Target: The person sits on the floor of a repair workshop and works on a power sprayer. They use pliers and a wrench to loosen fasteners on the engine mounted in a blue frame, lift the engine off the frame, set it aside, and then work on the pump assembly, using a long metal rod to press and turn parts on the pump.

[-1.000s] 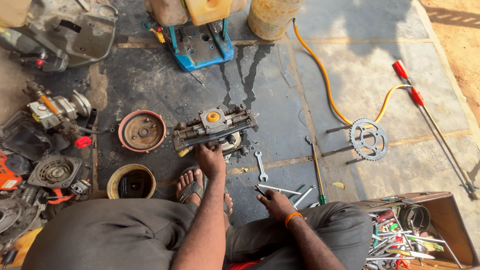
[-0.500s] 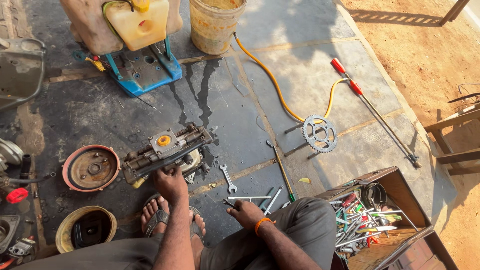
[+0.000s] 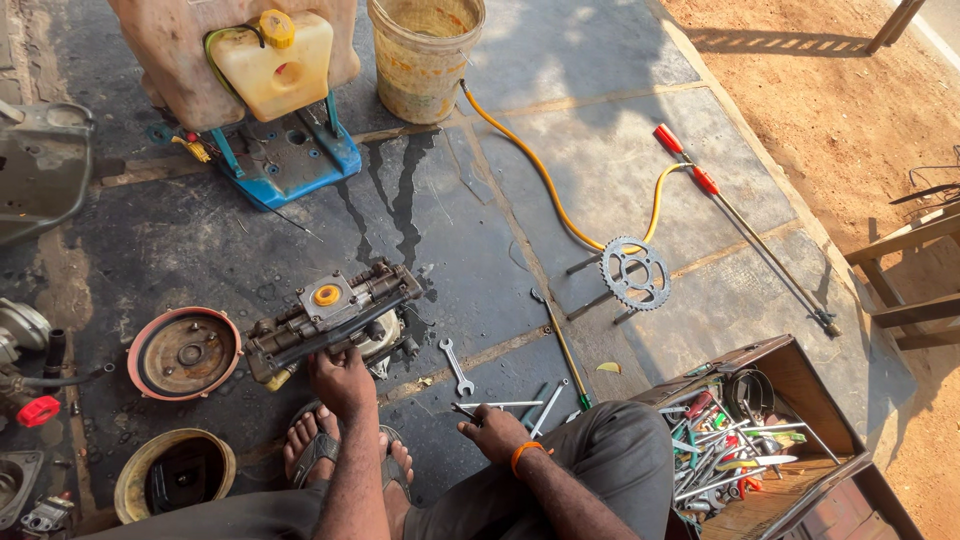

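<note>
Your left hand grips the near edge of the greasy grey engine block with its orange cap, lying on the floor just ahead. Your right hand pinches thin metal tools beside a spanner.

Pump block: dull grey cast metal, greasy, rough, orange plastic cap on top. Spanner right of block: bright smooth steel. Dish left of block: rusty matt metal. Floor under block: rough concrete, wet dark streaks. Beyond block, bucket: stained, scuffed plastic; hose: glossy yellow.
</note>
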